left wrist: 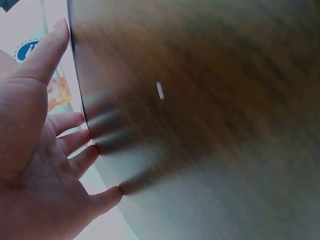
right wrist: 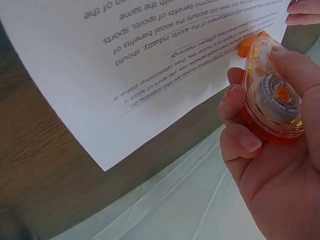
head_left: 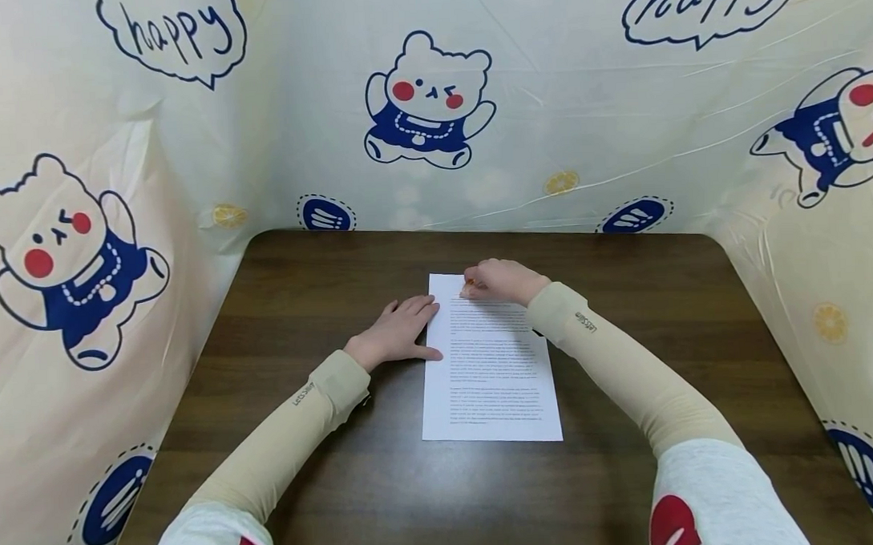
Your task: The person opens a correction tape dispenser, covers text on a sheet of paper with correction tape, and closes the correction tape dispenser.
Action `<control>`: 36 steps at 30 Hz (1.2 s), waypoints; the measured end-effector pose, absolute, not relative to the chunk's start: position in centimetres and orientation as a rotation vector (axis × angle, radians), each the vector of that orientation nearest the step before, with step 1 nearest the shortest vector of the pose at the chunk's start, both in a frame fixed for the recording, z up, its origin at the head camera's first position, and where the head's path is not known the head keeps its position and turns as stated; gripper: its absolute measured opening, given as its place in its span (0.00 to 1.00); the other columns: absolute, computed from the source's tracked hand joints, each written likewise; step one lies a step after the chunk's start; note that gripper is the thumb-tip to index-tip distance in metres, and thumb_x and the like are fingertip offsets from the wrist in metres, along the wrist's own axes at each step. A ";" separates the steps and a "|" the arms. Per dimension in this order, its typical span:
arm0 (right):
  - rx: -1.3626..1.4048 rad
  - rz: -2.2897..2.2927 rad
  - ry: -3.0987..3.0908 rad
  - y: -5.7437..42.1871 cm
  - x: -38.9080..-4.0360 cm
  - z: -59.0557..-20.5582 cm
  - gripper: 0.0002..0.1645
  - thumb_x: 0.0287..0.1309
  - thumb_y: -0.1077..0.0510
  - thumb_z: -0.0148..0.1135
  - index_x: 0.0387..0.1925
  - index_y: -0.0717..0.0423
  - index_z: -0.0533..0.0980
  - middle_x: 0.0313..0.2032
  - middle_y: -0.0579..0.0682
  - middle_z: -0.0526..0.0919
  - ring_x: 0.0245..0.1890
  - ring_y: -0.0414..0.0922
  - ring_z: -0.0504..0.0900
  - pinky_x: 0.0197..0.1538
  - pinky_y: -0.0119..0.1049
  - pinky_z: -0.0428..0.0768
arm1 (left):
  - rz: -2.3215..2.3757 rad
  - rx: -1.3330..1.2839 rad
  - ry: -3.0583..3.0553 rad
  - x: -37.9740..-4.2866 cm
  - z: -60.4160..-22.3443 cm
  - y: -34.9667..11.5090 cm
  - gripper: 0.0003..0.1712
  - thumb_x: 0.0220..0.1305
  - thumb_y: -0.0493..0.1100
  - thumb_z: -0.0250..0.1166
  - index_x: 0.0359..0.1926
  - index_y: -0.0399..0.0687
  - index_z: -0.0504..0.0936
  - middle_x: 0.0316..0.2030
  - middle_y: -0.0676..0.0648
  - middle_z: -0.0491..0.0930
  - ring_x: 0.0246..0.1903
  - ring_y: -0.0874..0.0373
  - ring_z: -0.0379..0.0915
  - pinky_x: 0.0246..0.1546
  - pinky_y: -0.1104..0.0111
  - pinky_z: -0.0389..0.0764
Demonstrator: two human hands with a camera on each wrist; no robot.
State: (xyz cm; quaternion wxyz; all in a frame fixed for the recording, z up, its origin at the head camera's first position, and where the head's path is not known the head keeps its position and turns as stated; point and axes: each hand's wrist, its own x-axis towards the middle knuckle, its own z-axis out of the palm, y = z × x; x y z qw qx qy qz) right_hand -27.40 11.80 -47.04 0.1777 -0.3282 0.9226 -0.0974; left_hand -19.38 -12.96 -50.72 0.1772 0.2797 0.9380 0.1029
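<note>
A printed sheet of paper [head_left: 494, 375] lies on the brown table, its rows of text running across it. My right hand [head_left: 507, 281] is over the sheet's top part and grips a clear orange correction tape [right wrist: 275, 100], thumb along one side and fingers curled round the other. The orange tip of the tape points at the lines of text near the top edge in the right wrist view. My left hand [head_left: 395, 334] rests at the sheet's left edge with fingers spread, the thumb and fingertips on or right at the paper's margin.
The wooden table [head_left: 300, 285] extends around the sheet on all sides. A patterned curtain [head_left: 280, 133] with cartoon bears hangs behind and beside it. A small white mark [left wrist: 160, 90] shows on the tabletop in the left wrist view.
</note>
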 end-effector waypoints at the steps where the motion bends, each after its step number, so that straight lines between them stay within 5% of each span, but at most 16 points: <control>1: -0.929 -0.276 2.613 11.9 -27.4 -47.1 0.15 0.75 0.50 0.62 0.56 0.52 0.82 0.49 0.50 0.87 0.46 0.47 0.82 0.58 0.47 0.81 | 0.286 0.791 2.654 -19.4 -50.8 -12.9 0.60 0.64 0.72 0.67 0.82 0.43 0.55 0.82 0.41 0.50 0.81 0.44 0.45 0.75 0.37 0.48; 36: -0.958 -0.286 2.647 14.3 -27.3 -47.4 0.12 0.74 0.50 0.63 0.49 0.52 0.83 0.42 0.47 0.87 0.38 0.45 0.79 0.50 0.45 0.82 | 0.303 0.787 2.651 -19.4 -50.7 -12.8 0.59 0.64 0.71 0.68 0.82 0.42 0.56 0.82 0.40 0.50 0.81 0.44 0.45 0.75 0.36 0.47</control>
